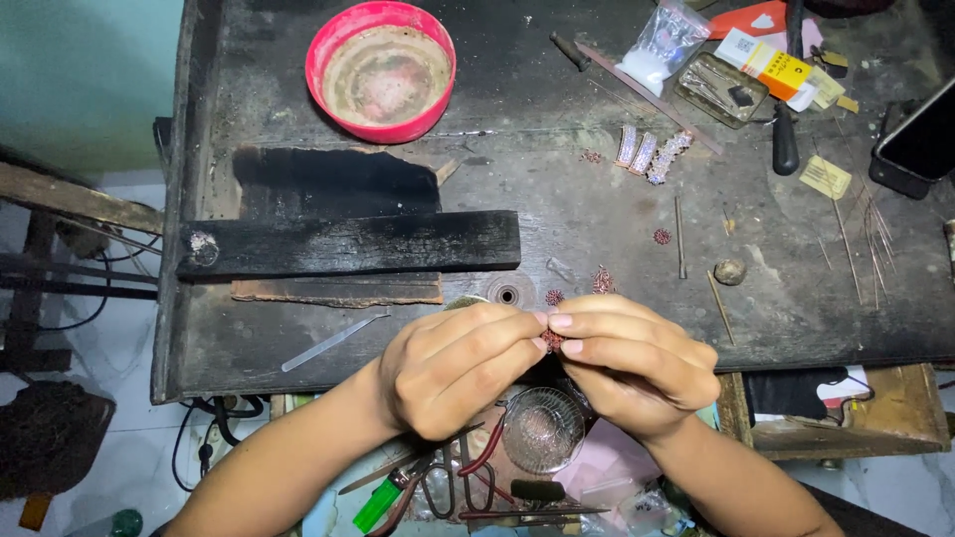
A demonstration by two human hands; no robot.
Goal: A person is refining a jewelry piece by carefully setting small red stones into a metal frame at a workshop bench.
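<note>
My left hand (453,366) and my right hand (637,360) meet at the front edge of a dark worn workbench (597,219). Their fingertips pinch together on a small reddish beaded jewellery piece (551,340), mostly hidden by the fingers. Similar small reddish pieces (602,281) lie on the bench just beyond the hands. Below the hands sits a round glass dish (542,430) with tiny bits in it.
A pink bowl (381,70) stands at the back left, a charred wood block (348,244) at mid-left. Silver studded strips (652,154), thin wires (865,239), a plastic bag, boxes, a dark phone (920,139) and tweezers (333,341) lie about. Pliers and cutters (438,487) rest below the bench.
</note>
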